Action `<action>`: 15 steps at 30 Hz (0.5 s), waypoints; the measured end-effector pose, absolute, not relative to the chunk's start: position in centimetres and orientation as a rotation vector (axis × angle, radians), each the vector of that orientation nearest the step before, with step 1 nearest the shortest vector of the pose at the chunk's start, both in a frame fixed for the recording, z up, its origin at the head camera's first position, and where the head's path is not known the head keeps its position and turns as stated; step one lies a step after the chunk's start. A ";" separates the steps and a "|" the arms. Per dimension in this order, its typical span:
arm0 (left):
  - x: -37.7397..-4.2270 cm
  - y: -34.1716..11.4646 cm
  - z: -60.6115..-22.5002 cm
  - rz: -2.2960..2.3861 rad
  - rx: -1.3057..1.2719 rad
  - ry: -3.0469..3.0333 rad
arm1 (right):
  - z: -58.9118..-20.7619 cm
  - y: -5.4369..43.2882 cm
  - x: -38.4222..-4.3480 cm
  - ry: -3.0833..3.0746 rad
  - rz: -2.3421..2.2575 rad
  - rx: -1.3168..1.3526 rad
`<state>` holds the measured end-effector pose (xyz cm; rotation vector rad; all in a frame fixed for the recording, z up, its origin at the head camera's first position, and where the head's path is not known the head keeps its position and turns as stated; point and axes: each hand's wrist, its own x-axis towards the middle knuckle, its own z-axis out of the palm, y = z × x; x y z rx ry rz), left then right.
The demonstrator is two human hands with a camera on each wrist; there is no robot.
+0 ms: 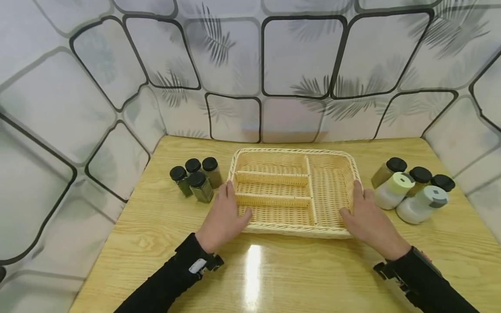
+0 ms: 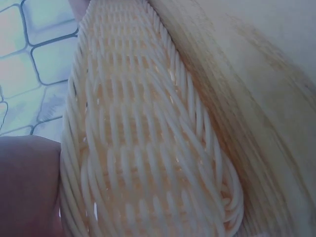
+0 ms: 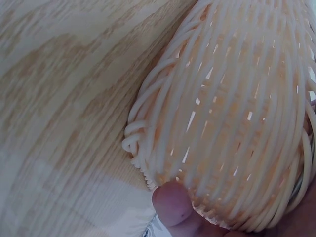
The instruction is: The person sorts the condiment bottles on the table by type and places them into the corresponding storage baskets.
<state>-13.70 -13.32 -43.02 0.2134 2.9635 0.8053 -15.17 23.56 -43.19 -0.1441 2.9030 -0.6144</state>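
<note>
I see left grip (image 1: 224, 217) and right grip (image 1: 371, 221) holding the basket (image 1: 328, 191) by opposite ends, likely steadying it, jars (image 1: 201, 189) left of it.

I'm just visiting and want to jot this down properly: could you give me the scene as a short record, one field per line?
Held: basket, wicker, nothing inside
Compartments: three narrow at left, one wide at right
Left hand: grips the basket's left end
Right hand: grips its right end
Left of basket: four black-lidded jars
Right of basket: three more black-lidded jars, two white bottles
Surface: wooden table
Behind: patterned backdrop
</note>
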 end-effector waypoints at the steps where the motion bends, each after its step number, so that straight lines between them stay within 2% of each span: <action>1: -13.7 -13.5 -42.9 0.801 0.210 2.960 | -43.2 23.5 -15.2 2.900 -0.619 -0.146; 15: -13.5 -13.7 -42.0 0.771 0.219 3.082 | -43.5 23.7 -15.3 2.900 -0.593 -0.148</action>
